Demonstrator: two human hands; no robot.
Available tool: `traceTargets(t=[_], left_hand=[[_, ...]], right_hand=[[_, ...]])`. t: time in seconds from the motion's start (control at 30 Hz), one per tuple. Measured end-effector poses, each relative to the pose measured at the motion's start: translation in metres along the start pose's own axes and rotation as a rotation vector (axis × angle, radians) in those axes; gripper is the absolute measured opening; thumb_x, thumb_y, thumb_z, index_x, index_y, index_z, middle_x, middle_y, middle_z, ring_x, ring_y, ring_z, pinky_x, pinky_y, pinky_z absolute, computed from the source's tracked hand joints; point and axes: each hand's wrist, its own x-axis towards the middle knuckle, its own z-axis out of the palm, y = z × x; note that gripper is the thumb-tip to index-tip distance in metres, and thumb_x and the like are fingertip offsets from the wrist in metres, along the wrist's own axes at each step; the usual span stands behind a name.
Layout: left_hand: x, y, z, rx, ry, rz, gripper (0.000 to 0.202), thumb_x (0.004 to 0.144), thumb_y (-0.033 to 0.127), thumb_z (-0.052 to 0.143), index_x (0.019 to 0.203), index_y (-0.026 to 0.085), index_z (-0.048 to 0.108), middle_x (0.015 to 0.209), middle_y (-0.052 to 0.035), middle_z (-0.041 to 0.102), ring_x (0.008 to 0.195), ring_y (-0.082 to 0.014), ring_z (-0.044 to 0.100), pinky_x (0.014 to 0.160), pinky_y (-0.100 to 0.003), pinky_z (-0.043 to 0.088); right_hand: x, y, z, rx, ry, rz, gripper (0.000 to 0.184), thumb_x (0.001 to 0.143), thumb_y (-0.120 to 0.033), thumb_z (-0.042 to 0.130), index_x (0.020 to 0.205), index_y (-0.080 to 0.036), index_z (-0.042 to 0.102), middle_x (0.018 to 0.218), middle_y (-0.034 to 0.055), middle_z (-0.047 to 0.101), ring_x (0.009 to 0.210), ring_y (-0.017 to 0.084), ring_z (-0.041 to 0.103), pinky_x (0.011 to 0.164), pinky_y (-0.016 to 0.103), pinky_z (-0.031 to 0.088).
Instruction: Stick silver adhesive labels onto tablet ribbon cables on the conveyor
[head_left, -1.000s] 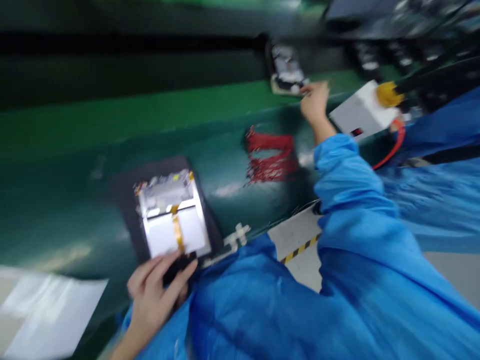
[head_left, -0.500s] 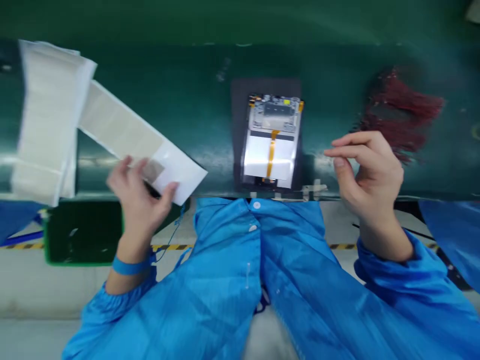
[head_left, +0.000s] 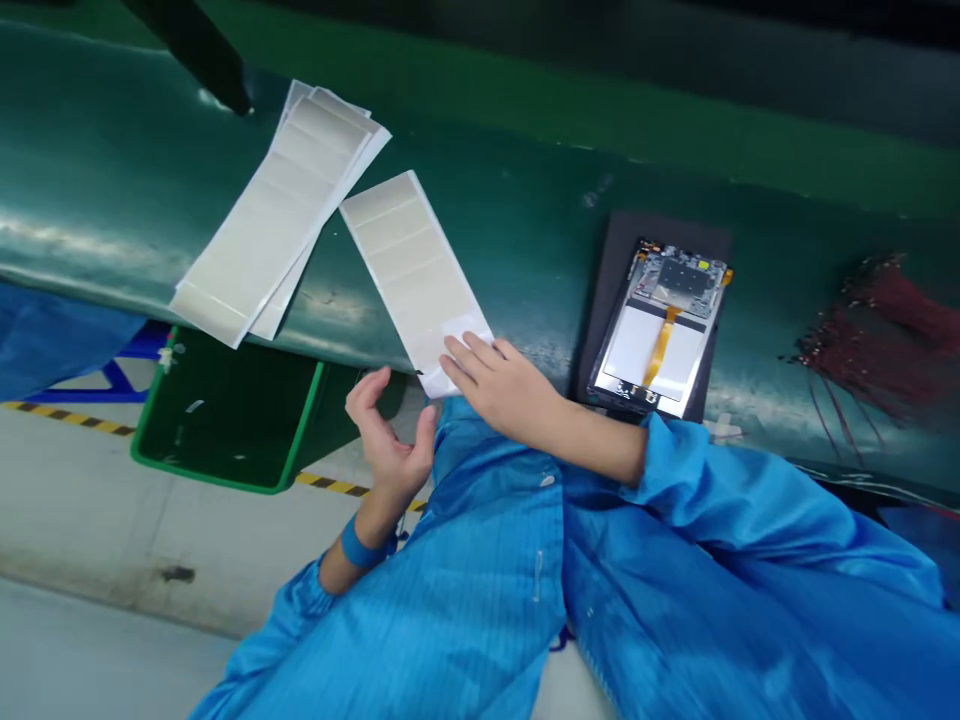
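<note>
Green tabletop [head_left: 112,200] has lots of bare room around the sticker sheet [head_left: 409,260], whose near end reaches the front edge. Right hand [head_left: 502,385] lies flat on that end, gripping nothing. Left hand [head_left: 390,440] hovers just off the edge, loosely curled, empty. Print's too small to read.

bright blue smock sleeves [head_left: 480,600], blue wristband [head_left: 358,548], bare hands

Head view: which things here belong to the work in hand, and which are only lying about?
In hand:
- label strip, pressed flat by the right hand
- left hand, open beside its near end

Lying about:
- stack of label sheets
- opened phone on a dark mat
- red wires
- green bin
</note>
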Motion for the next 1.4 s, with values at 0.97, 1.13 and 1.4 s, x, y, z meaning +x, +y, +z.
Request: traceTargets(t=[0.97, 1.13, 1.4], left_hand=[[0.050, 0.051, 0.007, -0.487, -0.174, -0.049, 0.049, 0.100, 0.046, 0.075, 0.142, 0.022, 0.068, 0.121, -0.0111, 0.077, 0.096, -0.0207, 0.077, 0.078, -0.026, 0.063], [0.057, 0.048, 0.008, -0.329, -0.084, -0.026, 0.025, 0.103, 0.041, 0.071, 0.101, 0.017, 0.081, 0.072, -0.0009, 0.070, 0.053, -0.0072, 0.055, 0.052, -0.017, 0.043], [0.063, 0.061, 0.015, -0.390, -0.006, -0.094, 0.031, 0.100, 0.041, 0.074, 0.082, 0.015, 0.074, 0.064, 0.0010, 0.059, 0.054, -0.0068, 0.046, 0.052, -0.017, 0.038]], right_hand=[[-0.009, 0.010, -0.031, 0.445, 0.464, 0.223, 0.019, 0.111, -0.029, 0.054, 0.111, -0.023, 0.071, 0.104, 0.0039, 0.075, 0.097, 0.021, 0.064, 0.094, 0.041, 0.038], [-0.005, 0.007, -0.031, 0.371, 0.539, 0.225, 0.020, 0.111, -0.028, 0.052, 0.113, -0.021, 0.070, 0.106, 0.0045, 0.078, 0.098, 0.020, 0.067, 0.094, 0.040, 0.040], [-0.010, 0.011, -0.015, 0.055, 0.592, 0.102, 0.027, 0.108, -0.017, 0.052, 0.125, -0.029, 0.069, 0.129, 0.0044, 0.077, 0.116, 0.022, 0.069, 0.107, 0.049, 0.039]])
